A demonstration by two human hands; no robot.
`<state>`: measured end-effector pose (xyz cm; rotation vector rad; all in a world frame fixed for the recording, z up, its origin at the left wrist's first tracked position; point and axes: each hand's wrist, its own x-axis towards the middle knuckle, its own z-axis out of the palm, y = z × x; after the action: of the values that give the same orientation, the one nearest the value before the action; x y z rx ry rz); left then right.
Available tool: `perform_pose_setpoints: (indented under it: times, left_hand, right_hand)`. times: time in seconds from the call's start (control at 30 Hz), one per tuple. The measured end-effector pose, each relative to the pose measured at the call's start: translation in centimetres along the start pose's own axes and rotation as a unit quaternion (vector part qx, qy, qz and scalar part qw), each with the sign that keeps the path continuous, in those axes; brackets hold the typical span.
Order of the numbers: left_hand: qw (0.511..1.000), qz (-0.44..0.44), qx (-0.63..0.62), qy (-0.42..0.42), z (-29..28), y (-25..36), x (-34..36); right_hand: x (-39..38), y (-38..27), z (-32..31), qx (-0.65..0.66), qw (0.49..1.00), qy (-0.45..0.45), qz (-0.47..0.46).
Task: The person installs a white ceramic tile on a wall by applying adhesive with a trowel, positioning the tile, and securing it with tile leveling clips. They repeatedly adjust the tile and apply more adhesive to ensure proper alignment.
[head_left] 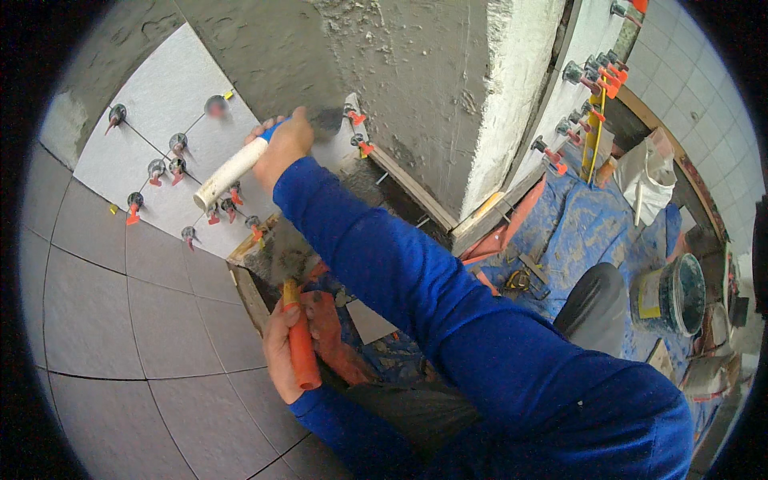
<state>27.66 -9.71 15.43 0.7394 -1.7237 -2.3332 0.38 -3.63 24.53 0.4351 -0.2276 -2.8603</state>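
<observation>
Nearest, at the lower edge: blue sleeves (480, 344) crossing the view and hiding much of the floor behind them. Left hand (282, 352) low and close, grip clamped round the orange handle (301, 352) of a trowel, its mortar-caked blade (282, 254) tilted up over a wooden box (254, 296) on the grey floor tiles (120, 336). Just beyond, right hand (285, 144) reaching across the body, grip closed on a white-handled tool (230, 172) with a blue collar; working end pressed at the wall's foot, blurred, possibly a mallet head, hard to tell. Around it, pale wall tiles (168, 104) studded with red-and-grey levelling clips (178, 146), more clips (357, 132) just beside the hand. Above, rough grey render (400, 80) on the wall corner, with a white plastered edge (516, 80). Rightward and farther, a blue mortar-spattered sheet (592, 232) on the floor, a dark knee (596, 308) resting on it, a green-lidded bucket (672, 294) near the knee, a white bag (650, 180) behind. Farthest, more clips (596, 76) along the white tiled wall (704, 88) at upper right.
</observation>
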Motion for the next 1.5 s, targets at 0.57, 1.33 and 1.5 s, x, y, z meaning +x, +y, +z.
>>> perform_pose_setpoints:
  times: [0.57, 1.33, 1.5]
  left_hand:
    - [0.998, 0.007, -0.016, -0.060, 0.7, -0.2, 0.6]
    - [0.989, 0.009, 0.015, -0.146, -0.3, 0.6, 0.7]
    - [0.979, -0.017, -0.072, -0.190, -0.5, 0.8, -0.1]
  right_hand:
    - [-4.5, 2.9, 1.1, -0.152, 0.988, -0.011, 0.005]
    - [-21.1, -17.9, -9.6, -0.905, 0.229, -0.196, -0.300]
    - [-26.4, -20.7, -11.3, -0.949, 0.156, -0.147, -0.230]
